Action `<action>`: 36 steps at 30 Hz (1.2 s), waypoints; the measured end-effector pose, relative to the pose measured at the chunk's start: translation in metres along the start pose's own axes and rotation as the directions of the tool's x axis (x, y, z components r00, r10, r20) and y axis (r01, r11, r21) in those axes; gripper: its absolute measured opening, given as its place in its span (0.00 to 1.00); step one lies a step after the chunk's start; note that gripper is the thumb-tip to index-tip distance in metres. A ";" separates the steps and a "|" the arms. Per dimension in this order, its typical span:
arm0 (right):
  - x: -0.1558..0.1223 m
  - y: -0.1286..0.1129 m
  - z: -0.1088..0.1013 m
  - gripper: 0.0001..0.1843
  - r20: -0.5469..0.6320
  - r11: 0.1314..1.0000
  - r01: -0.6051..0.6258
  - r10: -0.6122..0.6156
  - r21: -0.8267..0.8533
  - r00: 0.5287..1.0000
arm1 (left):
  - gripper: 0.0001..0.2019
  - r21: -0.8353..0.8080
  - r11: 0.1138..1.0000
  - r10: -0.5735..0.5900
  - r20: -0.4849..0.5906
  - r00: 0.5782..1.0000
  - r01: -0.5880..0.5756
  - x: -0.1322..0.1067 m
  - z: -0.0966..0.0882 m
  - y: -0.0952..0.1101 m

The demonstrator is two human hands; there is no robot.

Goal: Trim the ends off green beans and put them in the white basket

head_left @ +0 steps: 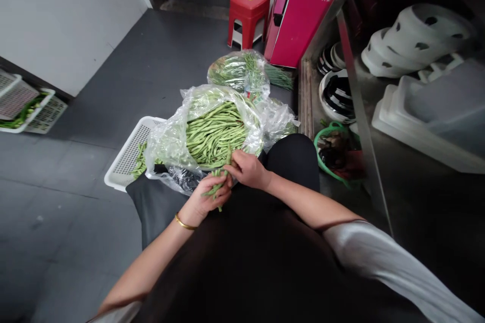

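A clear plastic bag lies open before my knees, full of long green beans. Close to its near edge, my left hand is closed around a small bunch of green bean pieces, whose ends stick out on both sides of the fingers. My right hand touches the left one and pinches a green bean that points upward. Left of the bag, a white perforated basket holds some bean pieces, partly hidden by the bag and my knee.
Behind the bag lie another bag of thin green stalks and a red stool. To the right are a green basket and a metal shelf with white containers. White crates stand at far left.
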State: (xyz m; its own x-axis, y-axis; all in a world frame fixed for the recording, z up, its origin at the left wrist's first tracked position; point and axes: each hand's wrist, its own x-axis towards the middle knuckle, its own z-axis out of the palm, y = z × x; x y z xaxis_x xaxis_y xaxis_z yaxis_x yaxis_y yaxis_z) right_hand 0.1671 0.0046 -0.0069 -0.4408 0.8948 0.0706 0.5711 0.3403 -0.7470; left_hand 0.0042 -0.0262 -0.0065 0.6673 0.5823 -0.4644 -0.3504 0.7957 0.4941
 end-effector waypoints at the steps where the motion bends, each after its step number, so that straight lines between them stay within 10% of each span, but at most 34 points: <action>1: 0.002 0.001 0.000 0.14 0.019 0.984 0.019 -0.016 -0.179 1.000 | 0.10 -0.042 0.999 -0.021 -0.040 0.999 0.019 0.000 0.002 0.001; 5: 0.003 0.007 -0.003 0.15 0.147 0.865 -0.093 0.188 -0.492 0.971 | 0.11 0.032 0.985 0.170 -0.252 0.953 -0.167 -0.001 0.010 0.010; 8: -0.007 -0.002 0.001 0.17 0.225 0.902 -0.088 0.199 -0.423 0.954 | 0.10 0.302 0.879 0.467 -0.381 0.798 -0.370 -0.003 0.010 0.013; 10: -0.012 -0.011 0.001 0.18 0.292 0.937 -0.010 0.119 -0.350 0.949 | 0.11 0.455 0.823 0.522 -0.371 0.768 -0.340 -0.003 0.007 0.012; 17: -0.005 -0.017 -0.039 0.15 0.249 0.989 0.033 0.004 -0.145 0.968 | 0.08 0.678 0.701 0.419 -0.139 0.897 -0.223 -0.010 0.007 0.014; 25: -0.012 -0.018 -0.052 0.16 0.527 0.913 0.352 -0.406 0.204 0.747 | 0.11 0.715 0.685 0.107 0.097 0.989 -0.144 -0.020 -0.003 0.023; 28: -0.017 -0.022 -0.051 0.16 0.470 0.911 0.398 -0.400 0.111 0.787 | 0.15 0.631 0.769 0.066 0.080 0.995 -0.102 -0.017 -0.011 0.019; 31: -0.013 -0.025 -0.039 0.17 0.237 0.956 0.278 -0.292 0.093 0.926 | 0.17 0.520 0.830 0.226 0.011 0.974 -0.199 -0.011 -0.009 0.013; 36: 0.008 -0.015 0.002 0.21 -0.008 0.886 -0.157 0.178 0.436 0.984 | 0.13 0.659 0.664 0.583 -0.159 0.797 -0.354 -0.004 0.006 0.012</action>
State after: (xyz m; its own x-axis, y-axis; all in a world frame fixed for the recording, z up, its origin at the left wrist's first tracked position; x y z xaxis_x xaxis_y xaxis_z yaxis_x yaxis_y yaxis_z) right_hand 0.1538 0.0059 0.0029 -0.3267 0.9433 -0.0584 0.2729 0.0350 -0.9614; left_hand 0.0017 -0.0197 0.0059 0.2229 0.9543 -0.1990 -0.0356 0.2120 0.9766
